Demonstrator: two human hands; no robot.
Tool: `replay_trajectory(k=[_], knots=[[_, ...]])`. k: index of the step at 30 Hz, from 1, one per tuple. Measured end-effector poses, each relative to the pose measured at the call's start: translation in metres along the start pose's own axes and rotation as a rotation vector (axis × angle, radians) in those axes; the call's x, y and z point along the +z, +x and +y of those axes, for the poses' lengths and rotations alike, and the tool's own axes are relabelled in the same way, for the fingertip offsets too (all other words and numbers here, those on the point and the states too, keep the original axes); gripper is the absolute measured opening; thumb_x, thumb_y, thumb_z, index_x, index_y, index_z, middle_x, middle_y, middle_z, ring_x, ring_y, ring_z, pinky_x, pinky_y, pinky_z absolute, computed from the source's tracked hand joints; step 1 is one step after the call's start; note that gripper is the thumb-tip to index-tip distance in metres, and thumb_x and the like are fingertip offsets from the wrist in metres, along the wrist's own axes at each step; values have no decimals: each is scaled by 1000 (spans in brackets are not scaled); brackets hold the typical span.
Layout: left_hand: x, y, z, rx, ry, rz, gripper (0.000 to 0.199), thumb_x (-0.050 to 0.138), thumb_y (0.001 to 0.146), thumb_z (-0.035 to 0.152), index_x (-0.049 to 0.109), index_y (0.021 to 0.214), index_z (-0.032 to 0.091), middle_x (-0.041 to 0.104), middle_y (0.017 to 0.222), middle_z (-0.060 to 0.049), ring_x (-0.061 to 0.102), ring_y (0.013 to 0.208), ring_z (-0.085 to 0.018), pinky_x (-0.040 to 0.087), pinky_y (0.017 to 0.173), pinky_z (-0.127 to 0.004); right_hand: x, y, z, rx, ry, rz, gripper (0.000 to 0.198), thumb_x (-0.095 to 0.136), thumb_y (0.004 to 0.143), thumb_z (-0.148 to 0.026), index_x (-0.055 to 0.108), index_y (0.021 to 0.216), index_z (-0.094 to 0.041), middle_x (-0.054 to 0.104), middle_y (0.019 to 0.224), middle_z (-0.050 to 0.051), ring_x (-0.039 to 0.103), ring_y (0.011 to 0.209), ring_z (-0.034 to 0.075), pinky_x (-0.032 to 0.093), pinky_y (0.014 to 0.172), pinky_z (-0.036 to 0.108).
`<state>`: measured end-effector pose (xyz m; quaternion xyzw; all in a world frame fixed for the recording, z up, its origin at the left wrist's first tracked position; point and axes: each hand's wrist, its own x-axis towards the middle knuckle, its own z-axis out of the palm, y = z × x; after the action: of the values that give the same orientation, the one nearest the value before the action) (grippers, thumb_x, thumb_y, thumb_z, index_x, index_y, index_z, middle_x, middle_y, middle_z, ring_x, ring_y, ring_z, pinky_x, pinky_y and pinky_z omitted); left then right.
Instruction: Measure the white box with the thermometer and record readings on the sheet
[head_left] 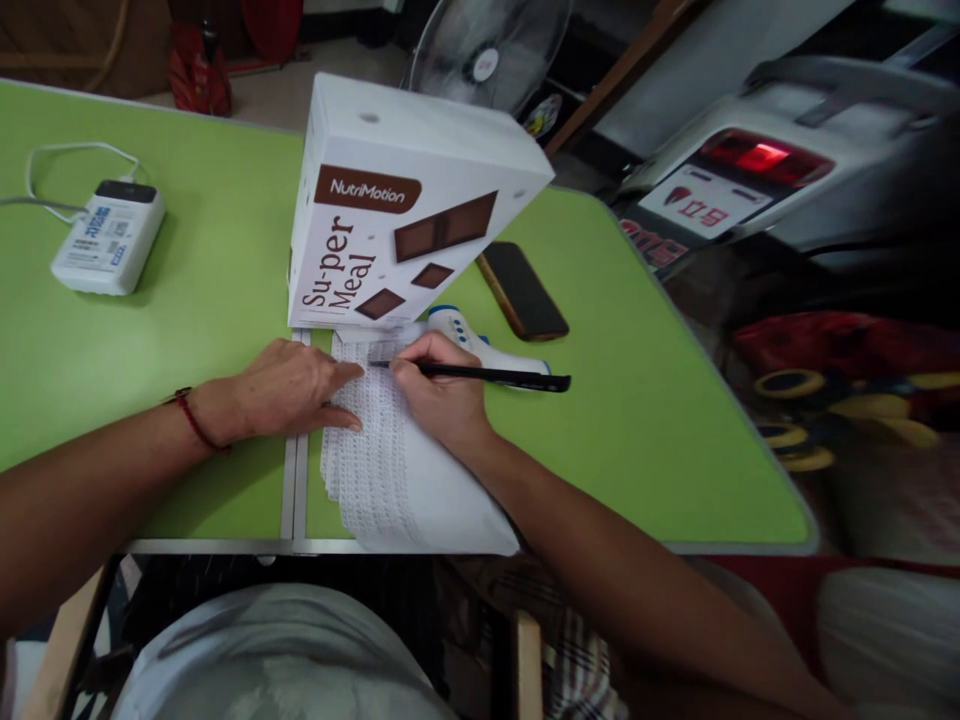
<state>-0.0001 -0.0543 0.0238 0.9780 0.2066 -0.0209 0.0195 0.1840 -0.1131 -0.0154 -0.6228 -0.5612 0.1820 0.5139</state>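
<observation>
My right hand (442,395) is closed around a black pen (510,378), its tip on a stack of paper sheets (375,470) covered with dense rows of small writing. My left hand (300,390) rests at the left side of the paper, index finger and thumb stretched out apart. The index fingertip touches the sheet just left of the pen tip; the other fingers are partly hidden. Behind the paper stands a white box (420,200) marked "Su-per Meal". A white and blue thermometer-like device (510,357) lies partly under and behind my right hand.
A dark phone (525,290) lies on the green table (637,430) right of the box. At the left is a white device (109,235) with a cable (82,147). A fan (487,60) stands beyond the table, and a scooter-like vehicle (750,170) is at the right.
</observation>
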Motion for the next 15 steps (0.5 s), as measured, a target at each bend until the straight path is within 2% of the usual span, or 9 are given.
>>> replay_trajectory(k=[15], knots=[[1, 1, -1, 6, -6, 10, 54, 55, 86, 59, 60, 119, 17, 69, 79, -9, 65, 67, -24, 33, 49, -26, 0, 0, -1, 4, -7, -9, 9, 53, 64, -22, 51, 56, -21, 49, 49, -5, 43, 50, 10, 34, 50, 25]])
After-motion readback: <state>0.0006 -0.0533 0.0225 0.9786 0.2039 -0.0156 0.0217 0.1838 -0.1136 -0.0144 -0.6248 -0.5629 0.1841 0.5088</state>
